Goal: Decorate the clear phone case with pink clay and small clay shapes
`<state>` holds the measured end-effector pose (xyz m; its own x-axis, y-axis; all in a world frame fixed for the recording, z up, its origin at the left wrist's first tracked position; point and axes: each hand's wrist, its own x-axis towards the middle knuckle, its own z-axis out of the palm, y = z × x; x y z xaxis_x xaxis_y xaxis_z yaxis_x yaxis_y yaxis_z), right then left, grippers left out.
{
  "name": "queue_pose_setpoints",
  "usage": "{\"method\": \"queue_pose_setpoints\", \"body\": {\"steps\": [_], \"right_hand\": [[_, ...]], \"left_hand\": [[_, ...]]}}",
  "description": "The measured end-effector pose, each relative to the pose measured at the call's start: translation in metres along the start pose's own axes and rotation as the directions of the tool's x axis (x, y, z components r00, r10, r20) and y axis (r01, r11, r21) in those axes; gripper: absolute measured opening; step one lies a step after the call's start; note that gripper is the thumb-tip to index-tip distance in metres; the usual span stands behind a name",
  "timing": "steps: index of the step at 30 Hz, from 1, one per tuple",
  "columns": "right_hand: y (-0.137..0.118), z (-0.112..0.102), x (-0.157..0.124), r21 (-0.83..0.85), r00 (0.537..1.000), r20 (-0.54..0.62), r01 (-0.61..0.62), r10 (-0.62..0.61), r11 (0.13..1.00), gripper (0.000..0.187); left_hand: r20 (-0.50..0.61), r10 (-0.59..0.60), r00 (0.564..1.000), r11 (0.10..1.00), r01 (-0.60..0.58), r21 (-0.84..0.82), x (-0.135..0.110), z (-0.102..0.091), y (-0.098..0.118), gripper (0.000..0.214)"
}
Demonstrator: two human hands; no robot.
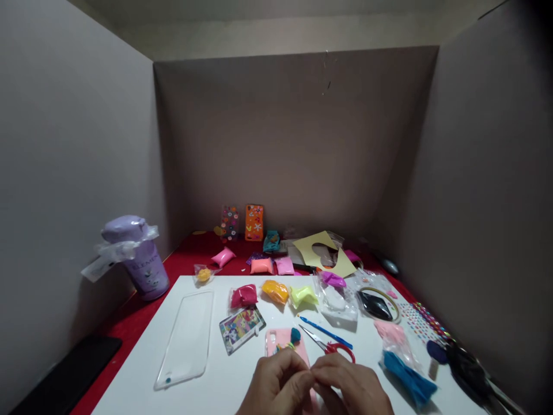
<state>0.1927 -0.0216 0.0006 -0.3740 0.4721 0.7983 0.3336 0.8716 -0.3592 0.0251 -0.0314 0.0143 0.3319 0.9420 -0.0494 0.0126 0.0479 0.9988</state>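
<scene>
My left hand (280,383) and my right hand (349,385) meet at the fingertips over the front of the white board (142,351). Both are closed in a pinch, and whatever sits between the fingers is too small or hidden to make out. Under them lies a pink phone case (273,337), largely covered by my hands. A teal lump of clay (295,335) and some small yellow and green bits rest on its upper part. Just beyond the right hand are red-handled scissors (332,347) with a blue pen-like tool (327,332) alongside.
A see-through phone case (185,340) and a cartoon card (242,329) lie left. Clay packets in red (244,295), orange (275,291), yellow (303,296) and blue (408,377) surround the work. A purple tumbler (144,259) stands left; decorated cases (254,222) lean behind.
</scene>
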Motion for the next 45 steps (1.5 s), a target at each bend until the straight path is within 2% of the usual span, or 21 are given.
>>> {"method": "queue_pose_setpoints", "body": {"steps": [1,2,5,8,22,30,35,40,45], "right_hand": [[-0.001,-0.002,0.001,0.021,0.998,-0.011,0.058,-0.058,0.998,0.011],[-0.002,-0.004,0.003,0.028,0.998,0.014,0.059,-0.060,0.998,0.014],[-0.006,-0.009,0.006,0.006,0.999,0.036,-0.010,0.010,1.000,0.019],[-0.008,-0.011,0.005,-0.015,0.996,0.072,-0.048,0.049,0.999,0.022],[-0.003,-0.011,0.003,-0.011,0.993,0.105,-0.058,0.059,0.998,0.019],[-0.006,-0.013,0.005,-0.003,0.994,0.096,-0.041,0.041,0.999,0.022],[-0.006,-0.013,0.003,0.009,0.994,0.100,-0.046,0.044,0.999,0.025],[-0.006,-0.014,0.003,0.005,0.993,0.100,-0.069,0.068,0.998,0.026],[-0.005,-0.013,0.002,-0.002,0.992,0.112,-0.053,0.053,0.999,0.025]], "left_hand": [[0.003,0.007,1.000,1.000,-0.007,-0.001,-0.001,0.000,0.002,0.046],[0.010,0.008,1.000,1.000,-0.008,0.002,-0.002,0.000,0.004,0.043],[0.017,-0.039,0.999,0.999,0.039,-0.029,-0.006,0.000,0.009,0.036],[0.004,-0.029,1.000,0.999,0.029,-0.040,-0.008,0.000,0.012,0.032],[0.022,-0.104,0.994,0.993,0.105,-0.056,-0.005,-0.002,0.015,0.028],[0.023,-0.076,0.997,0.997,0.076,0.006,-0.007,-0.002,0.019,0.027],[0.031,-0.100,0.994,0.994,0.101,-0.040,-0.006,-0.002,0.020,0.028],[-0.036,-0.052,0.998,0.999,0.053,0.014,-0.004,-0.007,0.019,0.031],[0.038,-0.025,0.999,0.995,0.021,0.096,-0.004,-0.006,0.019,0.027]]}}
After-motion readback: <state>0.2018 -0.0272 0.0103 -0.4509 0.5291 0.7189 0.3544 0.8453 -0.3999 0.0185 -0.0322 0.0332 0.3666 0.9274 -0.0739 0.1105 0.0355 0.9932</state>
